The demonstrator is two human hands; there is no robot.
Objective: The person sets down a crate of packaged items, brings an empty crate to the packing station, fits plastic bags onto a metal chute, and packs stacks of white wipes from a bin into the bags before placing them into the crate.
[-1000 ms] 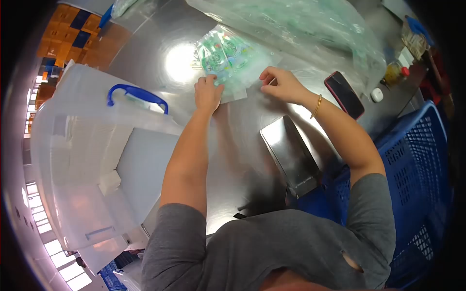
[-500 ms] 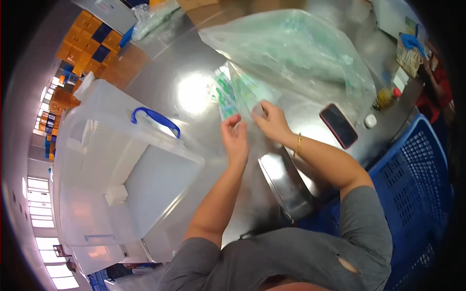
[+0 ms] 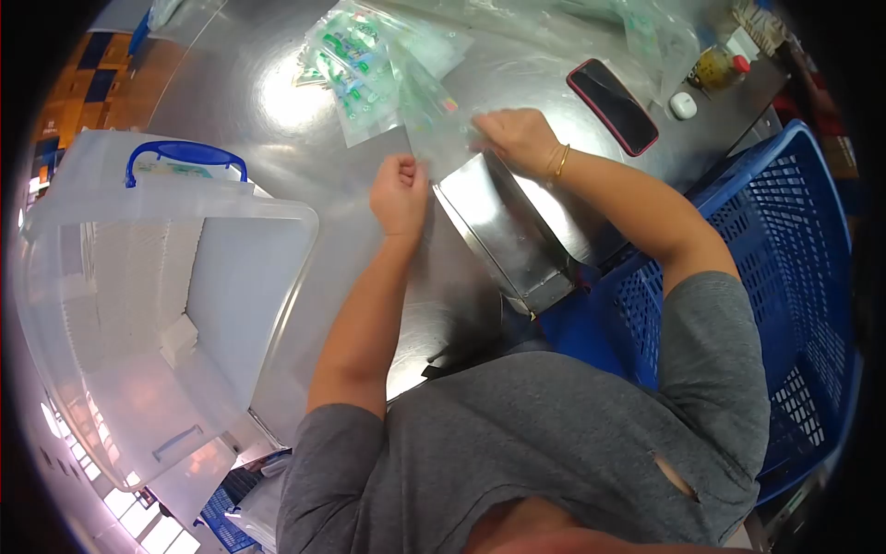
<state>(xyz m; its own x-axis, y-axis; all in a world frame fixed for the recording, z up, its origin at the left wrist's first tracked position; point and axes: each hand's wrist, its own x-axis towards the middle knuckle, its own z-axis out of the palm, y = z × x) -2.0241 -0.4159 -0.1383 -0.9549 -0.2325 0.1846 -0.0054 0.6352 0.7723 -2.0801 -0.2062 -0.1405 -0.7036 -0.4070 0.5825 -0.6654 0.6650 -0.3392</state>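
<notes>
My left hand (image 3: pixel 401 197) is closed, its curled fingers at the near left corner of a clear printed plastic bag (image 3: pixel 432 115). On the other side, my right hand (image 3: pixel 519 140) grips the same bag's near right edge, fingers folded in. The bag stretches between both hands; its exact edges are hard to see against the shiny metal. Just beyond lies a loose pile of green-printed plastic bags (image 3: pixel 355 74). Close below my right hand is an open metal box (image 3: pixel 503 231).
A translucent bin (image 3: pixel 309 222) with a blue handle (image 3: pixel 185 150) stands at left, holding white stacked pieces. At right are a phone (image 3: pixel 612 106), a small white case (image 3: pixel 683 105), a red-capped bottle (image 3: pixel 720 69) and a blue basket (image 3: pixel 775 231). Steel tabletop (image 3: pixel 249 55) lies beneath.
The view has tilted down and shifted. My hands have closed, with the bag now drawn out between them, nearer my body. The pile of printed bags shows more fully.
</notes>
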